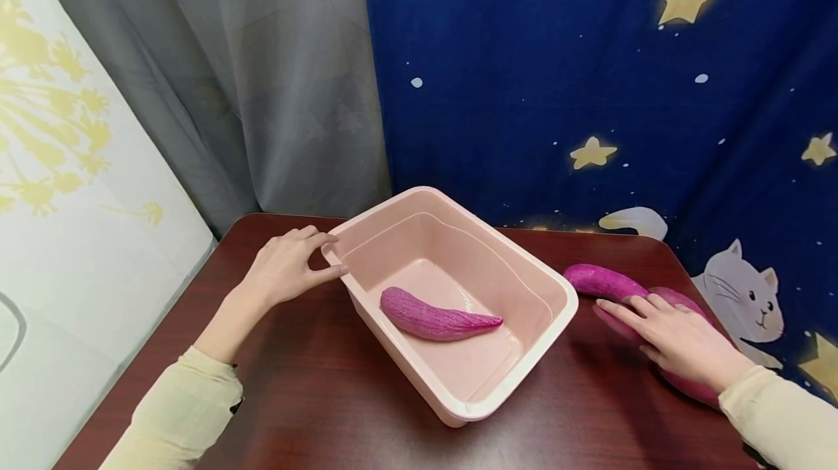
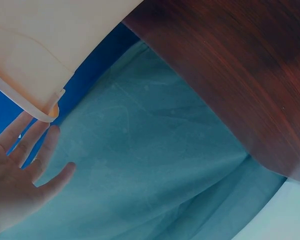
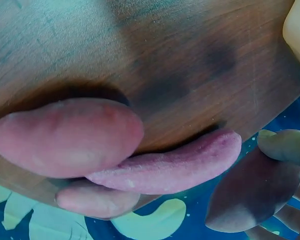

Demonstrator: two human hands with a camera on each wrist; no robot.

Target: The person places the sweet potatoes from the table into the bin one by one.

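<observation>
My left hand [image 1: 288,266] holds a pink plastic basin [image 1: 452,406] by its left corner, with the thumb and fingertips at the rim. In the left wrist view, several fingers of that hand [image 2: 20,170] reach out beneath the rim. A tapered purple sweet potato [image 1: 435,316] lies on the basin's floor. To the right of the basin, my right hand [image 1: 681,335] grips another sweet potato [image 3: 255,195] between thumb and fingers. In the right wrist view it is apart from the others. The hand partly covers the pile in the head view.
Beside my right hand lie a long curved sweet potato [image 3: 175,167], a thick one [image 3: 70,137] and a smaller one [image 3: 97,200]. All are on the dark red wooden table [image 1: 294,397]. A blue starry curtain [image 1: 497,92] and a grey curtain [image 1: 308,92] hang behind its far edge.
</observation>
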